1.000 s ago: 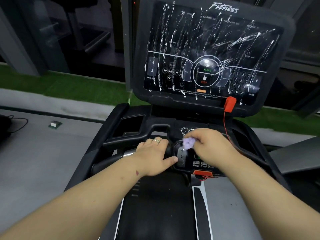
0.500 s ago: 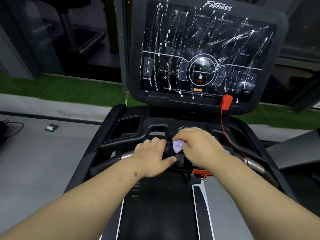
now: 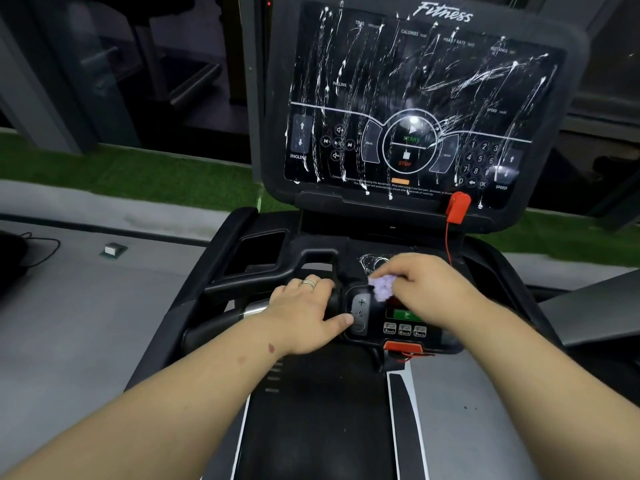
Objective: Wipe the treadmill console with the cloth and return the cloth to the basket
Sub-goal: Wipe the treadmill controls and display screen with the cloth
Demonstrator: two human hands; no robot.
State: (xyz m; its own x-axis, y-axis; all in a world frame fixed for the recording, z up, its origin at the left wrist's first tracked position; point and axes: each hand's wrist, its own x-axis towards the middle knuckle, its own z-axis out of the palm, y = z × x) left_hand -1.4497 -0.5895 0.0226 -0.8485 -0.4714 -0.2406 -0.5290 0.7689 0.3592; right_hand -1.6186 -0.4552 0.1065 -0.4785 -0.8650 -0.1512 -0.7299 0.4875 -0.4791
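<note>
I see my right hand (image 3: 429, 292) pinching a small lilac cloth (image 3: 382, 287) against the lower control panel (image 3: 401, 323) of the treadmill, just above its green button. My left hand (image 3: 304, 310), ring on one finger, grips the black handlebar (image 3: 221, 323) beside it. Farther off, the upright console screen (image 3: 415, 105) is streaked with white foam, a red safety clip (image 3: 458, 206) at its lower right.
</note>
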